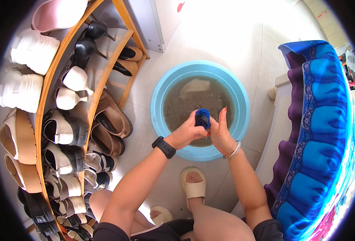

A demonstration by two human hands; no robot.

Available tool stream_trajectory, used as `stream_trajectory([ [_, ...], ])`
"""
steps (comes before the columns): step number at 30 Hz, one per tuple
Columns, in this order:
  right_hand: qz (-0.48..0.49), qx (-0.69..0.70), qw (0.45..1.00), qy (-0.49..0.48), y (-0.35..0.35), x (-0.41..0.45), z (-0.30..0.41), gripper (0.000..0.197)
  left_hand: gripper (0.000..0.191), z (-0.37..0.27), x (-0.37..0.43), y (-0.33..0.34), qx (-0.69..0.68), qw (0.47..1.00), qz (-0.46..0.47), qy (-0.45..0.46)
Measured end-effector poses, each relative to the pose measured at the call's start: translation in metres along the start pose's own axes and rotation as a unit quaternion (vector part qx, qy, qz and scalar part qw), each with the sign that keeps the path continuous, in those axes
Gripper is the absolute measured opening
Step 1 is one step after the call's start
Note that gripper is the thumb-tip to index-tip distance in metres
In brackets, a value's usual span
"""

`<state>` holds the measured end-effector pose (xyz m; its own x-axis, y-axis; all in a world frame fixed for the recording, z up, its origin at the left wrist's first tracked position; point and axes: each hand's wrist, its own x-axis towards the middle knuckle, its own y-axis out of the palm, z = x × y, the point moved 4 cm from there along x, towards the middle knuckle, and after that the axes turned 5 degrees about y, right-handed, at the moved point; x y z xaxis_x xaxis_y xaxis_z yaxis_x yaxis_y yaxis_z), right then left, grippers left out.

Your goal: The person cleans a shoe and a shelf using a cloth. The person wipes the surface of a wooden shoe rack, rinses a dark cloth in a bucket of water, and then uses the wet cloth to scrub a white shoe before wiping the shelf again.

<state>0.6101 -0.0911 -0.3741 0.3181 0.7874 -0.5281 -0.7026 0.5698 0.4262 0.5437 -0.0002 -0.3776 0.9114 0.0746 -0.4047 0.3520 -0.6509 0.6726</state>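
Note:
Over a light-blue plastic basin (158, 120) of murky grey-brown water (192, 102), my left hand (187, 132) is closed around a small blue plush-like piece (202, 118) with a dark patch at its centre. A black watch (164, 147) is on the left wrist. My right hand (223, 137) meets the right side of the blue piece with its bent fingers. Its thumb points up, apart from the piece, and the fingers' grip is partly hidden. A pale sheet-like shape (195, 86), perhaps fabric or a reflection, shows at the water's far side.
Left of the basin stands a wooden shoe rack (93, 104) with several pairs of shoes. To the right, a ruffled blue cloth (322, 126) hangs beside purple fabric (295, 99). A cream slipper (196, 192) is on my foot on the tiled floor (147, 162). A grey panel (147, 27) stands beyond the rack.

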Motion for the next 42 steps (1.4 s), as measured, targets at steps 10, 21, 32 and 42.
stream_trajectory([
  [10,-0.151,-0.700,0.480,-0.507,0.010,-0.023,0.050,0.053,0.014,-0.032,0.002,-0.026,0.033,0.992,0.092,-0.080],
  [21,-0.287,-0.711,0.481,-0.425,0.010,0.004,0.017,0.010,0.009,-0.024,0.011,0.015,0.769,0.618,-0.067,0.150],
  [32,-0.260,-0.594,0.728,-0.220,0.012,0.000,0.009,0.014,0.013,-0.023,0.005,0.023,0.854,0.407,-0.014,0.325],
  [42,-0.219,-0.422,0.856,-0.203,0.024,-0.032,0.035,0.006,0.032,-0.046,-0.021,0.061,0.826,0.231,-0.030,0.513],
])
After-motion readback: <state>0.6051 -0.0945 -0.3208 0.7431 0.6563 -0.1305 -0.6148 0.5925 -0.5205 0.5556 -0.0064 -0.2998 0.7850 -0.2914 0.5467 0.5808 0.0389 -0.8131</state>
